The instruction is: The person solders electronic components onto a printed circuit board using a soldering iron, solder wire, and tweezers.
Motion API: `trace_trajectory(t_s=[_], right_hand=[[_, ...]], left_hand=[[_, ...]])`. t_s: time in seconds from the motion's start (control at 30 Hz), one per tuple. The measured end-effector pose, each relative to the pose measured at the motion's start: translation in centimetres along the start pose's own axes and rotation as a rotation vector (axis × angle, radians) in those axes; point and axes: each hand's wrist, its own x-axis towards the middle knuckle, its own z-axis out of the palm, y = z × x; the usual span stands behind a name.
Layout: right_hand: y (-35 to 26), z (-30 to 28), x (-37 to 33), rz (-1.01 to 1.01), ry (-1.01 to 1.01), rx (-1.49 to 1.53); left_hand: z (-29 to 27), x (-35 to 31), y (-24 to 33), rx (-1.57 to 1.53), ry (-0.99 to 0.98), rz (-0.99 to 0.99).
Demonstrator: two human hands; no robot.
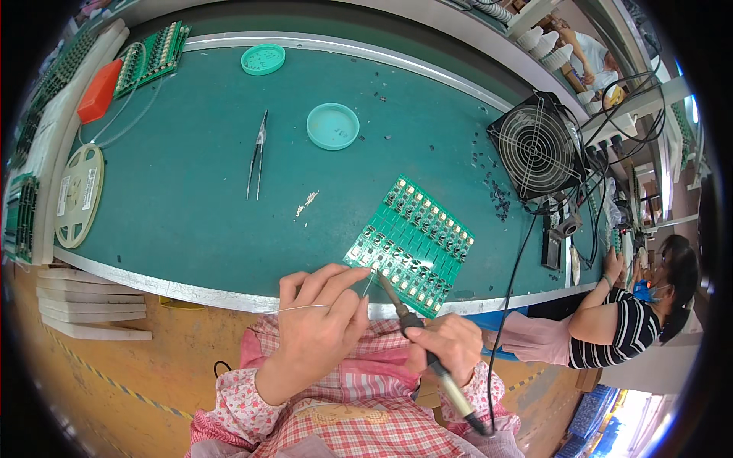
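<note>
A green circuit board [416,243] with rows of small components lies slanted on the bench, near its front edge. My right hand [449,345] is closed around the handle of a soldering iron [394,299], whose tip reaches the board's lower left rows. Just left of the tip, my left hand [324,309] is closed with its fingers at the board's edge. It pinches a thin solder wire [305,308], which passes across the fingers. Whether the iron's tip and the wire touch is too small to tell.
Tweezers [258,156], a round green dish [333,127], another dish [263,59] and small white parts [307,204] lie on the bench. At right stands a fan [534,145] near scattered dark bits [498,195]. A reel [79,196] is at left. A co-worker [626,317] sits at right.
</note>
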Motion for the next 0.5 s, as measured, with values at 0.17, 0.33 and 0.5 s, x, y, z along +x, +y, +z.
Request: trace_trajectory(t_s=[0.17,0.33,0.5], right_hand=[[0.4,-0.8,-0.1,0.304,0.270,0.229],[0.5,-0.2,1.3,0.600,0.395,0.400],[1.3,-0.4,0.0,0.449,0.259,0.331]], left_hand=[[-0.2,0.2,0.1,-0.028,-0.015,-0.008],[-0.3,0.4,0.2,-0.045,-0.031,-0.038],[-0.1,0.6,0.3,-0.032,-0.020,-0.043]])
